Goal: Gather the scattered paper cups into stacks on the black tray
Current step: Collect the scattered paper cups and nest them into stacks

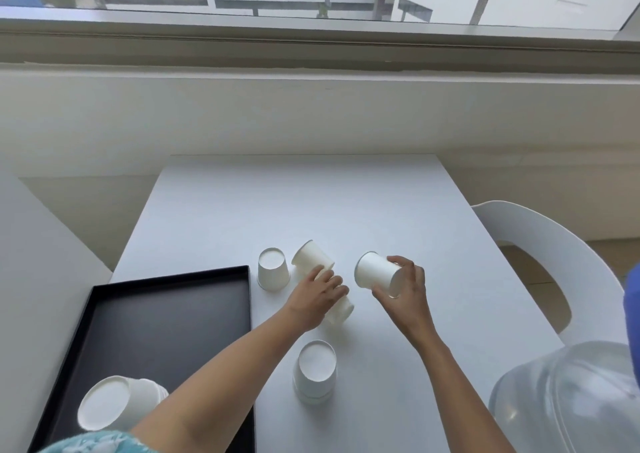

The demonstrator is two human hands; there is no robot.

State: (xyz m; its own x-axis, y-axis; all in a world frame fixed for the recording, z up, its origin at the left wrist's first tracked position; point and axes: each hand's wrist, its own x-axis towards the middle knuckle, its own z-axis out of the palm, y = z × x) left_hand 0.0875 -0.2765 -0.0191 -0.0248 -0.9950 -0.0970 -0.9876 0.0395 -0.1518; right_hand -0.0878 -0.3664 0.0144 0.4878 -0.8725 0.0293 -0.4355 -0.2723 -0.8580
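- Right hand [405, 288] grips a tilted paper cup [376, 274], raised off the table [311, 193]; left hand [318, 297] curls over a lying cup [341, 310].
- Second tipped cup [311, 258] sits at the left fingertips, upside-down cup [273, 270] just beside it, short inverted stack [314, 371] nearer the body.
- Black tray [173, 275] at left, one inverted tray stack [107, 400] in its near corner.
- Step, my read: nest the two gripped cups. Turn both the same way, slide straight, don't crush rims.
- Room: tray's far part is bare, but its raised rim needs a lift-over. Table's right edge is near the chair [554, 245] and water jug [568, 400].
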